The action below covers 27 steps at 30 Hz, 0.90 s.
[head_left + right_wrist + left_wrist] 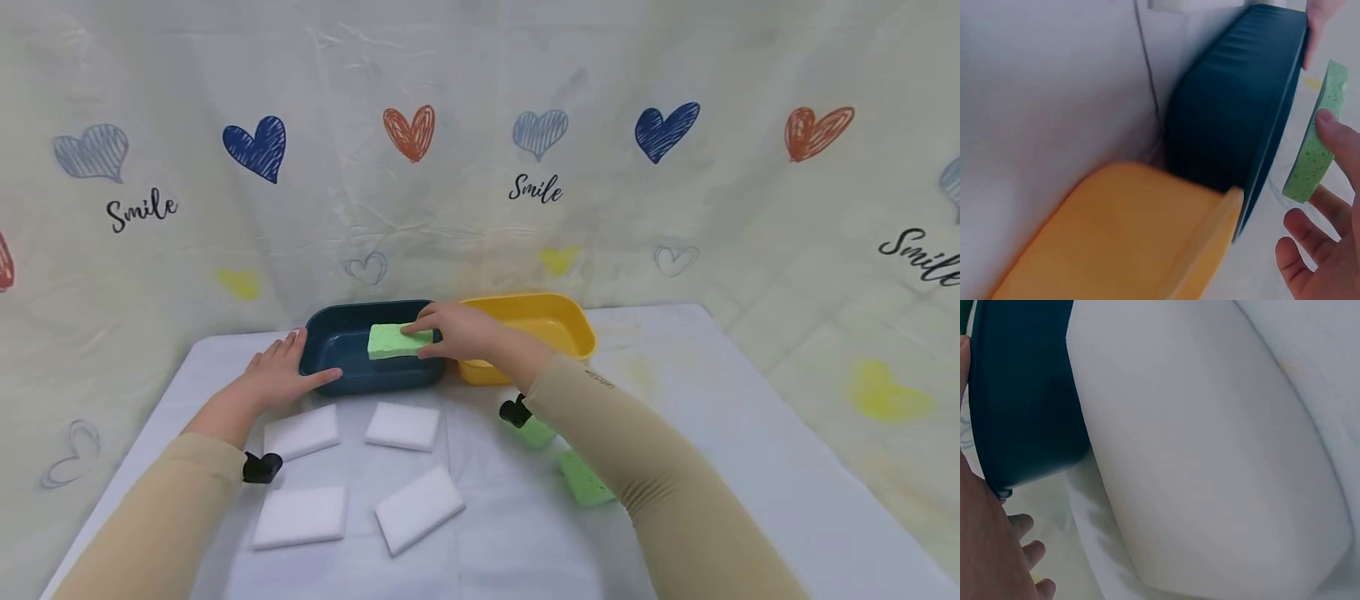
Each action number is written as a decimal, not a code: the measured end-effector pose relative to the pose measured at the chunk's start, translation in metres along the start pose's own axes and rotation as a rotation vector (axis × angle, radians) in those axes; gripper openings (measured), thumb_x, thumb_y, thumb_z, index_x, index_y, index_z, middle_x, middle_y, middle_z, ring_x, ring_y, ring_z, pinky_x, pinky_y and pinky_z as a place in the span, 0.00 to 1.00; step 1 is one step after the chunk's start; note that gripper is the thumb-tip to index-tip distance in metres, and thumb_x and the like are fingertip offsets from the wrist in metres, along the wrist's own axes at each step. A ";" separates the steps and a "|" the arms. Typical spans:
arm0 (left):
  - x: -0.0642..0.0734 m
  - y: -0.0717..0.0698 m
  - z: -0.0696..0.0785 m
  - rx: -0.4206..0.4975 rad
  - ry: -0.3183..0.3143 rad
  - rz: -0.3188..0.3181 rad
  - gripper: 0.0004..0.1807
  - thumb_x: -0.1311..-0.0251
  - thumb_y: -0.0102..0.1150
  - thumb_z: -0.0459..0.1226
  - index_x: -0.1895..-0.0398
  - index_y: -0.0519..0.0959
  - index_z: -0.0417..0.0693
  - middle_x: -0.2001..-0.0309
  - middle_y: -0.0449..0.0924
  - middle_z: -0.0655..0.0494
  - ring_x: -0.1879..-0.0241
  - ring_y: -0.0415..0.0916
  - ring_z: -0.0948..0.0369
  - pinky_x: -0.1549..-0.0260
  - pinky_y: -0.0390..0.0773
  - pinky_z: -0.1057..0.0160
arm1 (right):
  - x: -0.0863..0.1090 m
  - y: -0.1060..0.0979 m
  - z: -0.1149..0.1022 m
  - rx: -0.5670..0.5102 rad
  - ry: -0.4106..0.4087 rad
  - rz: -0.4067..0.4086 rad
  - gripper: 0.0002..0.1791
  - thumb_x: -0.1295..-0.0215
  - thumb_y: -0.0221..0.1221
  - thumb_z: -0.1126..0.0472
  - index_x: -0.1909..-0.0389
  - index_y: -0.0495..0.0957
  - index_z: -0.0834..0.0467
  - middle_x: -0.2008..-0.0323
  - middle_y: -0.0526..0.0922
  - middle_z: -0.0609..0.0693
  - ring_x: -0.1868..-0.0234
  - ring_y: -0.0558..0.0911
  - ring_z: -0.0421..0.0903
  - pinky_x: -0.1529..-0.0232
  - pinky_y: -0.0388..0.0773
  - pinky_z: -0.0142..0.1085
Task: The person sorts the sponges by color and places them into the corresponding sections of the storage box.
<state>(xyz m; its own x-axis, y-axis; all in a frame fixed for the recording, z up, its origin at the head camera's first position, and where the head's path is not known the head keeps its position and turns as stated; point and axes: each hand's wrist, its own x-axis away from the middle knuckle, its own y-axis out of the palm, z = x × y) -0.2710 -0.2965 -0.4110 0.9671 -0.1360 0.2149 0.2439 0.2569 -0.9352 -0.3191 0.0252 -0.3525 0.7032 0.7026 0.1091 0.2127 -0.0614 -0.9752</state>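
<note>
In the head view, my right hand (459,330) pinches a light green sponge (392,342) between thumb and fingers, above the dark blue tray (375,384). The right wrist view shows this porous sponge (1311,159) past the rim, with the thumb on one face. My left hand (276,373) rests at the tray's left front corner, fingers straight along the rim and thumb spread over the front edge. Close under the left wrist lies a white sponge (1204,444), which fills much of that wrist's view.
A yellow tray (551,321) stands against the blue one on its right. Several white sponges (420,508) lie in front of the blue tray. Two green sponges (587,479) lie partly hidden under the right forearm. A curtain (465,225) printed with hearts hangs behind the table.
</note>
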 end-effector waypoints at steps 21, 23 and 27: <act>-0.005 -0.008 0.001 -0.044 -0.034 -0.017 0.72 0.50 0.41 0.80 0.23 0.35 0.32 0.24 0.32 0.29 0.26 0.30 0.32 0.31 0.35 0.32 | -0.096 0.030 -0.043 0.030 0.104 -0.180 0.25 0.34 0.64 0.44 0.36 0.76 0.36 0.35 0.73 0.42 0.37 0.71 0.44 0.36 0.70 0.43; -0.006 -0.008 0.000 -0.046 -0.037 -0.022 0.72 0.50 0.41 0.80 0.23 0.35 0.32 0.23 0.32 0.30 0.26 0.30 0.32 0.31 0.35 0.32 | -0.100 0.030 -0.046 0.020 0.103 -0.195 0.25 0.34 0.64 0.47 0.36 0.76 0.38 0.34 0.73 0.43 0.36 0.71 0.44 0.35 0.68 0.43; -0.009 -0.007 -0.002 -0.052 -0.040 -0.025 0.71 0.50 0.41 0.80 0.23 0.34 0.33 0.23 0.32 0.30 0.26 0.31 0.33 0.31 0.35 0.32 | -0.107 0.032 -0.049 0.024 0.096 -0.228 0.25 0.32 0.63 0.53 0.34 0.75 0.39 0.32 0.71 0.44 0.33 0.69 0.44 0.32 0.66 0.43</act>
<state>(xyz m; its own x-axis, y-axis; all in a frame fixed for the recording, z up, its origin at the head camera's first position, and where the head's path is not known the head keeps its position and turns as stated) -0.2811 -0.2988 -0.4071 0.9631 -0.1034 0.2485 0.2651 0.2034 -0.9425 -0.3541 -0.0870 -0.3855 0.7004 0.6256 0.3438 0.3577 0.1091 -0.9274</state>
